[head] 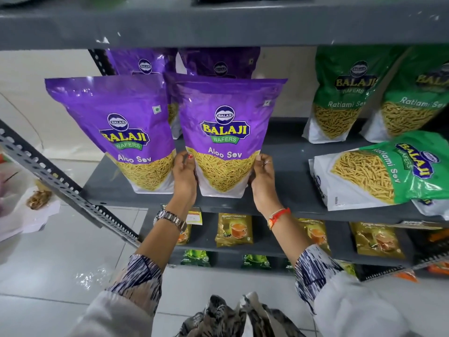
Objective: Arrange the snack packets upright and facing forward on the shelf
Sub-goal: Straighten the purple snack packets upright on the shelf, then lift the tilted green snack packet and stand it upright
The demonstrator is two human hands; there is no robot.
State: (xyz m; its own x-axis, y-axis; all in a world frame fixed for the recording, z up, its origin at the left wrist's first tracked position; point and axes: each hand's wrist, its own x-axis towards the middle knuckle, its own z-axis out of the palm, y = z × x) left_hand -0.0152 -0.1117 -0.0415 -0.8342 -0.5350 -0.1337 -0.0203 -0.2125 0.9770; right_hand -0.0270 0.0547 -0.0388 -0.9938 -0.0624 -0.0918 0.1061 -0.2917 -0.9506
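Both hands clasp one purple Aloo Sev packet (224,139) by its lower sides. The left hand (184,176) curls around the packet's left edge, thumb on the front and the other fingers hidden behind it. The right hand (263,180) presses the right edge in the same way, fingers partly bent and closed on the pouch. The packet stands upright on the grey shelf (286,166), label facing forward, near the front edge. Just beside it on the left stands a second Aloo Sev packet (121,132), also upright and facing forward, and more purple packets (145,62) stand behind the pair. Far right, two green Ratlami Sev packets (342,93) stand upright at the back, while a third green packet (379,171) lies on its side near the front, well apart from the hands.
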